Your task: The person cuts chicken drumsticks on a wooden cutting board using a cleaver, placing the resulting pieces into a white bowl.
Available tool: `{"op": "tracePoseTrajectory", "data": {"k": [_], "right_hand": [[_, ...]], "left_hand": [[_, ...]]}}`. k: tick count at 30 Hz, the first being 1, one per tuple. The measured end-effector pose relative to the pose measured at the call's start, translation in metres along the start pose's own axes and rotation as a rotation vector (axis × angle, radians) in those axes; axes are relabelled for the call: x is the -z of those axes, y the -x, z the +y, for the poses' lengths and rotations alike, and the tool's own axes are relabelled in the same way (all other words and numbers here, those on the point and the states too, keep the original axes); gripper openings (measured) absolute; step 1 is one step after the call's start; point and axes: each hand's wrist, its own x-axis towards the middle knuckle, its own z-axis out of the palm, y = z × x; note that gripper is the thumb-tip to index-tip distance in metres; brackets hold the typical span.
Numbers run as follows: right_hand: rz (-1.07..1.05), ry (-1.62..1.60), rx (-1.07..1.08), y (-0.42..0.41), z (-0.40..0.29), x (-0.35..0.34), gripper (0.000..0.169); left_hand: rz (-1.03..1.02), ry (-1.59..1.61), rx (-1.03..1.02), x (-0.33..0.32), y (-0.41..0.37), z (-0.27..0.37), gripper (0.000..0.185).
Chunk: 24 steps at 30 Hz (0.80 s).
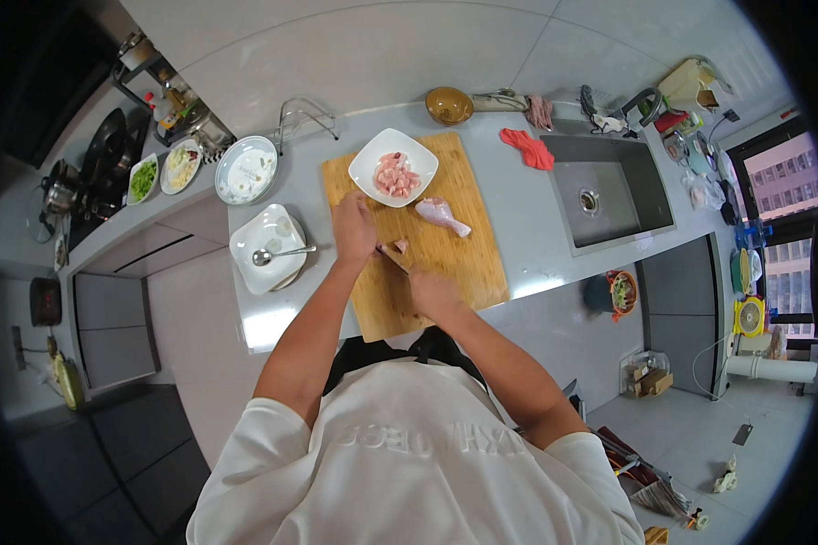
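Observation:
My right hand (435,294) grips a knife (395,261), its blade angled up and left across the bamboo cutting board (477,266). Close beside the blade tip is my left hand (355,228), back upward over the board's left part; whatever lies under its fingers is hidden. A small piece of raw meat (401,245) rests just past the blade. Farther right on the board lies a raw chicken drumstick (443,216). A white square bowl (361,170) stands at the board's far end, with several chunks of cut raw meat (395,176) in it.
Left of the board are stacked white plates (245,262) with a metal spoon (264,257), a patterned plate (247,170), and dishes of chopped greens (142,180) and chopped garlic (180,165). A red cloth (528,148) lies beside the sink (610,228). Behind stands a brown bowl (449,105).

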Motion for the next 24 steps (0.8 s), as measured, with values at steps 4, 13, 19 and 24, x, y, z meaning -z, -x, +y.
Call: {"op": "tracePoseTrajectory", "data": {"k": [4,13,19,24], "right_hand": [[-0.046,-0.045,0.003,-0.003,0.008,0.016,0.029],[-0.049,-0.012,-0.027,0.007,-0.005,0.016,0.031],[-0.117,-0.047,-0.059,0.023,-0.01,0.022,0.025],[-0.099,0.018,-0.124,0.025,-0.01,0.012,0.027]], "left_hand": [[0.176,0.021,0.044,0.027,0.032,-0.003,0.015],[-0.144,0.016,0.108,0.013,0.093,-0.029,0.026],[-0.143,0.049,0.135,0.015,0.092,-0.042,0.028],[-0.17,0.167,0.31,0.025,0.097,-0.039,0.026]]}}
